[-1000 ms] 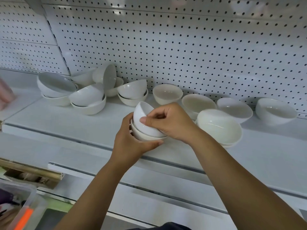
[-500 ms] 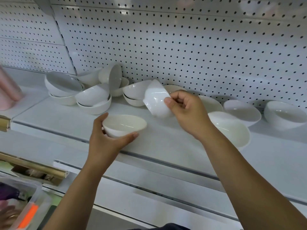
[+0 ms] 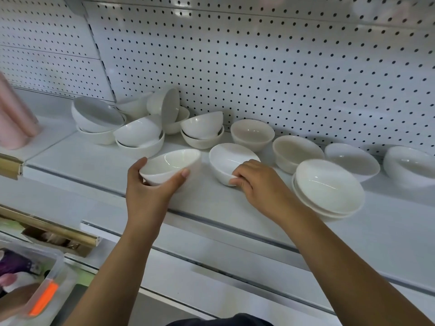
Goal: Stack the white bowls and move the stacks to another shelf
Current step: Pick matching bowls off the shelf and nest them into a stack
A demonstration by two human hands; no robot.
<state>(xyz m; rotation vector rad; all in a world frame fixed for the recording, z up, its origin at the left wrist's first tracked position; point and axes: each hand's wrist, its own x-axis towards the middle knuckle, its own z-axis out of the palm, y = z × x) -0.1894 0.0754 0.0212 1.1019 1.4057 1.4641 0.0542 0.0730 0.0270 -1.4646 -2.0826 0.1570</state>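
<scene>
**A bowl in each hand at the shelf's front**

The left hand (image 3: 150,191) has its grip closed round a white bowl (image 3: 171,164), thumb on the left wall and fingers wrapped under the right, mouth up and tipped a little. It is low over the front of the white shelf (image 3: 211,208); whether its foot touches the board I cannot tell.

Just to its right, not touching it, a second bowl (image 3: 231,161) leans on the shelf with its mouth turned up and to the left. The right hand (image 3: 261,184) holds it from the near side, grip clenched on the lower wall with the fingertips curled in by the foot.

Further right, near that wrist, sits a stack of two bowls (image 3: 329,187), nested and upright. Behind, along the pegboard wall (image 3: 259,67), four single bowls (image 3: 296,150) stand in a row, mouths up. At the left end is a jumbled cluster (image 3: 141,132) – bowls nested crookedly in pairs, one standing on its edge.

Something pink (image 3: 16,123) stands on the neighbouring shelf at far left. Below, at the lower left, are a gold-coloured rail (image 3: 47,229) and a clear plastic bin (image 3: 58,262) with something orange inside.
</scene>
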